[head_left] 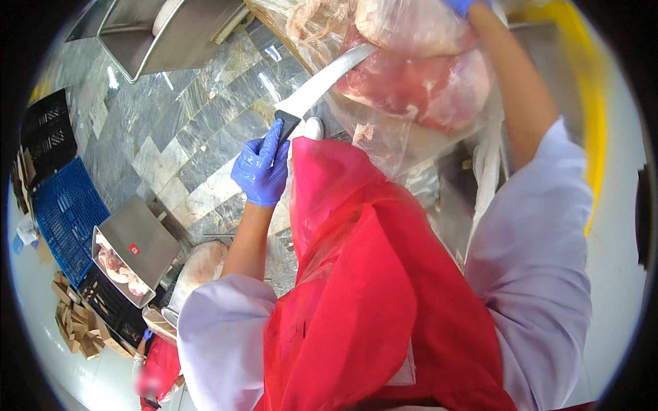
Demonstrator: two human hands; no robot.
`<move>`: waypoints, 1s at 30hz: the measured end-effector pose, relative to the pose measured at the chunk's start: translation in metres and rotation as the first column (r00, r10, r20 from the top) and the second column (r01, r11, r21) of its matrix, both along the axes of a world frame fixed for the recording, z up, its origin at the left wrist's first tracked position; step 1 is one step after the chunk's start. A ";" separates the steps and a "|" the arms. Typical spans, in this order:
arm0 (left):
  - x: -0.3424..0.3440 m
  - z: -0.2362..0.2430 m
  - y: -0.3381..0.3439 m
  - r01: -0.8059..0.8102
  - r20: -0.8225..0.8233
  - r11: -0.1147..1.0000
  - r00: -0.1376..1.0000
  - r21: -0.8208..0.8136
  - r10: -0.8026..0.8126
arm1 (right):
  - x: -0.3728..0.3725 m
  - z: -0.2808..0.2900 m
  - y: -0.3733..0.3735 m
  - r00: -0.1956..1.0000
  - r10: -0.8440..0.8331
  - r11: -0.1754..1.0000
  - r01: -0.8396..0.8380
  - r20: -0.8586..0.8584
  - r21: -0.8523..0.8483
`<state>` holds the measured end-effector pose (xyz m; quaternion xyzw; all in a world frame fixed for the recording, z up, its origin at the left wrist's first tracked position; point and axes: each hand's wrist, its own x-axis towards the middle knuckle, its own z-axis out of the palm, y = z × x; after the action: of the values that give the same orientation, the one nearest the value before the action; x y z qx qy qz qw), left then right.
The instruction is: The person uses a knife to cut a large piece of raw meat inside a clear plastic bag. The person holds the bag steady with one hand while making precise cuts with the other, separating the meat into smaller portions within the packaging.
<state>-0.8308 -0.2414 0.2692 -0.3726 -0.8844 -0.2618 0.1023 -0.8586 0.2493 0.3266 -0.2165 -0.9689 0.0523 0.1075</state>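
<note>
Nearest the camera, a red plastic apron (370,294) covers the person's front, with white sleeves (541,246) on both arms. To the near left, a steel tray (137,248) holds pieces of raw meat, and beside it lie a blue crate (65,212) and scraps of cardboard (79,327) on the floor. A little farther out, the left hand (262,168), in a blue glove, is clenched around the dark handle of a long knife (322,81); its curved pale blade runs up and to the right, with its tip touching a big piece of raw pink meat (425,85). The meat sits far and right of centre, resting on clear plastic wrap (384,137) that spreads below it. The right arm reaches far up along the right side, and the right hand (460,5), also in a blue glove, is at the top edge just above the meat; only a sliver of it shows, so I cannot tell how its fingers are set. Far left, a steel bin (171,34) stands on the grey marble floor (199,130).
</note>
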 end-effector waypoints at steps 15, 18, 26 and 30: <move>-0.033 0.248 0.018 0.242 -0.039 0.820 0.951 -0.519 -0.306 | 0.037 -0.002 -0.017 0.920 -0.388 0.904 0.391 0.056 -0.170; -0.038 0.239 0.029 0.211 -0.104 0.810 0.943 -0.547 -0.316 | 0.040 0.002 -0.014 0.903 -0.428 0.886 0.428 0.042 -0.178; -0.045 0.251 0.046 0.220 -0.146 0.817 0.927 -0.533 -0.345 | 0.029 -0.013 -0.014 0.927 -0.375 0.915 0.371 0.006 -0.161; -0.033 0.285 0.084 0.229 -0.139 0.692 0.891 -0.684 -0.433 | 0.043 -0.012 0.007 0.955 -0.288 0.947 0.294 0.068 -0.126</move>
<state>-0.8637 -0.1576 0.5537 -0.5735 -0.8111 0.1054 0.0452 -0.8160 0.2560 0.3145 -0.3650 -0.9230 0.0961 0.0755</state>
